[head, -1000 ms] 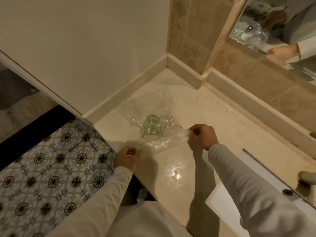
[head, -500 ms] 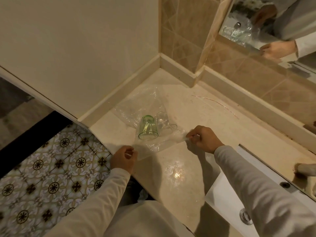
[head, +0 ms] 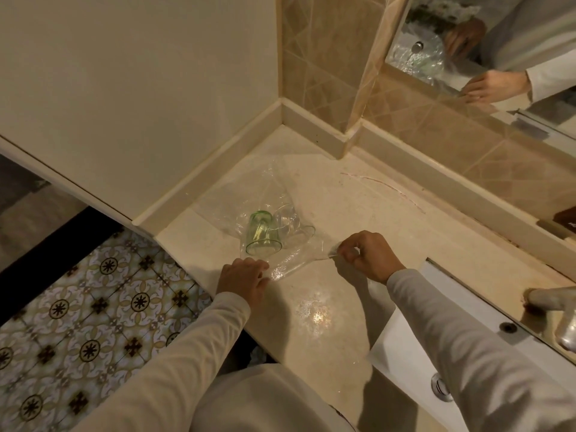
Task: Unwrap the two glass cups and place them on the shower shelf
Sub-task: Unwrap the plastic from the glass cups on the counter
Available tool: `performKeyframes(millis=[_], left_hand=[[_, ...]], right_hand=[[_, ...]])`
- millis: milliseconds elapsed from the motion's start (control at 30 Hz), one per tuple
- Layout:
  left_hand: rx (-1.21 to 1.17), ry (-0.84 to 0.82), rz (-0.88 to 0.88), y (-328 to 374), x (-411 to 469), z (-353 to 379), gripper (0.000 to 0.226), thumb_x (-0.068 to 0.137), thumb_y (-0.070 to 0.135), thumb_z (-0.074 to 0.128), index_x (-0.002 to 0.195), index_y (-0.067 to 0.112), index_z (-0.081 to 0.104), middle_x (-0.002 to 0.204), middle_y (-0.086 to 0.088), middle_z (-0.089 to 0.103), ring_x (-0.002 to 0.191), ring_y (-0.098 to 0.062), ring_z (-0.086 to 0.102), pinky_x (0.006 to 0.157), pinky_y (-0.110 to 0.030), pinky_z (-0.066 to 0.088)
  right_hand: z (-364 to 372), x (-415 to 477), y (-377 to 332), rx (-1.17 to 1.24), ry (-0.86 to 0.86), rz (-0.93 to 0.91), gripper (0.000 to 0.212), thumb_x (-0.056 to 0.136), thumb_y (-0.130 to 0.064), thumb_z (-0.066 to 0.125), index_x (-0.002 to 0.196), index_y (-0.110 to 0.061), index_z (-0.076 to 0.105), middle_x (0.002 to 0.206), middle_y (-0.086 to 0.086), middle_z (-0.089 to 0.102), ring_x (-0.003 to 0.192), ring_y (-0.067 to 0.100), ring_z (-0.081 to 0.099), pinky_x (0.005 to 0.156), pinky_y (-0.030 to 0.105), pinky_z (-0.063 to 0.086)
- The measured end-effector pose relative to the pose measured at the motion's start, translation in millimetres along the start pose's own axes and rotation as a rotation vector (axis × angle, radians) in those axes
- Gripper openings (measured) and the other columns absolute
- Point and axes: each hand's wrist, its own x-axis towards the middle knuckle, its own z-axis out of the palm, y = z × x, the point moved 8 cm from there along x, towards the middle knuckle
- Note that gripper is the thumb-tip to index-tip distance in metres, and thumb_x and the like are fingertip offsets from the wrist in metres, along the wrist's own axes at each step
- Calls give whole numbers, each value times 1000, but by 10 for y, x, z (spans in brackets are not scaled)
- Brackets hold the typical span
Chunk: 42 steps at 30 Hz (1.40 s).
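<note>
Nearest, at the bottom of the frame, two pale long sleeves reach forward over a glossy cream tabletop (head: 314,310). A white sink (head: 436,347) sits at lower right, its faucet (head: 558,310) at the right edge. A patterned tile floor (head: 78,322) fills the lower left.

Just left of centre, the left hand (head: 241,280) lies palm down with fingers loosely spread, pressing the near edge of a clear plastic wrap (head: 290,263) against the tabletop. Right of centre, the right hand (head: 367,255) is curled, thumb and fingertips pinching a corner of the same wrap.

Beyond the hands, near the middle of the frame, two glass cups lie on their sides on the wrap, touching: a green cup (head: 263,233) with its mouth toward the viewer, and a clear cup (head: 293,224) to its right. More of the wrap spreads behind them toward the wall corner.

Farthest, a plain cream wall (head: 140,88) fills the upper left, tan tiles (head: 324,51) the top centre, and a mirror (head: 486,45) at upper right reflects the hands and wrap.
</note>
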Motion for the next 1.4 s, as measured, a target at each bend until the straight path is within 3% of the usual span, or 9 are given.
performKeyframes(millis=[133,267,433,600,733,967,1233,1367,1400], left_hand=[[34,35,23,-6,-38,-27,18,94,37,57,98,23,68,97,-1,64,94,-26,59,75,-33,33],[16,76,37,28,-33,-67,23,89,36,65,106,22,67,103,-3,65,95,-29,60,80,-37,40],[66,66,121,274,-11,-168,23,75,24,80,95,17,72,88,-7,69,77,-32,65,67,-38,46],[42,150,196,452,-20,-310,30,61,16,87,88,13,74,78,-10,69,64,-32,65,57,-37,50],[22,152,203,458,11,-354,30,62,15,87,90,10,76,85,-13,73,71,-35,67,61,-40,52],[58,82,175,352,63,-243,22,90,30,58,98,14,71,105,-6,68,94,-30,61,76,-35,44],[45,181,417,482,-355,-366,18,70,20,86,76,15,70,76,-3,69,65,-26,65,63,-37,52],[148,2,296,305,-382,-219,23,85,24,70,106,15,66,96,-5,69,91,-32,64,83,-41,47],[145,-17,304,301,-407,-217,21,84,21,72,103,14,68,92,-6,70,87,-32,66,81,-41,50]], right_hand=[[63,-5,-9,-13,8,25,23,85,1,64,93,-11,82,96,10,79,87,32,71,76,30,50],[123,-6,-26,-49,-13,15,18,91,-10,69,106,-11,79,103,11,76,98,32,67,82,31,46],[265,-6,-279,-113,-83,-104,31,93,-20,69,123,-13,74,119,9,74,111,32,65,97,38,47],[521,86,-508,-169,-172,-109,39,94,-21,62,132,-16,67,123,10,73,114,32,64,96,36,45],[526,90,-601,-140,-141,-159,29,96,-13,60,119,-16,77,112,8,77,104,31,69,89,32,47],[294,-78,-446,17,60,-182,26,80,11,72,96,-7,82,93,10,78,85,33,69,78,25,43],[201,-137,-404,-54,180,-222,24,75,15,74,90,-4,80,86,13,78,75,40,69,68,44,57],[182,-163,-289,-66,200,-174,24,75,13,76,87,-7,80,86,10,78,76,39,69,69,40,54],[187,-172,-271,-66,195,-170,23,76,13,76,87,-7,80,86,10,78,77,39,69,69,40,53]])
